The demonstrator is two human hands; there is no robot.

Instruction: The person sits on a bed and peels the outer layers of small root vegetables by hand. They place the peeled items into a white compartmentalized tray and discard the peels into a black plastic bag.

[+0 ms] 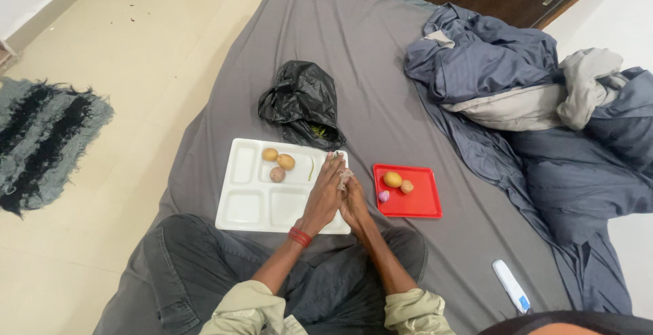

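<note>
— What were the hands working on?

— A small pale, papery vegetable piece [344,176], too small to identify. It sat pinched between both hands, at their fingertips, over the right edge of the white compartmented plastic tray [245,199]. Its long axis was hard to read; it seemed to run roughly away from the person, toward the black plastic bag [301,102], but I could not tell for sure.

— And the hands themselves?

— The left hand [324,197] and right hand [355,206] were pressed close together, palms nearly touching, fingers narrowed around the piece. The left wrist wore a red thread band [300,236]. Something green showed at the left fingertips, but it was too small to name.

— What lay around them?

— In the tray's upper middle compartment lay three small brownish potatoes [279,163], close together, with a thin green chilli [311,168] just beside them. Right of the hands sat a red rectangular plastic tray [422,202] holding a yellowish potato [392,179], a smaller peeled pale piece [407,187] touching it, and a small pinkish onion piece [383,196] near its left edge.

— And the surface?

— All of it rested on a bed with a grey sheet [340,36]. The crumpled black bag lay just beyond the white tray. A bundled blue-grey blanket [517,76] sat well to the right, and a white-and-blue tube-shaped object [511,286] lay near the person's right knee.
</note>
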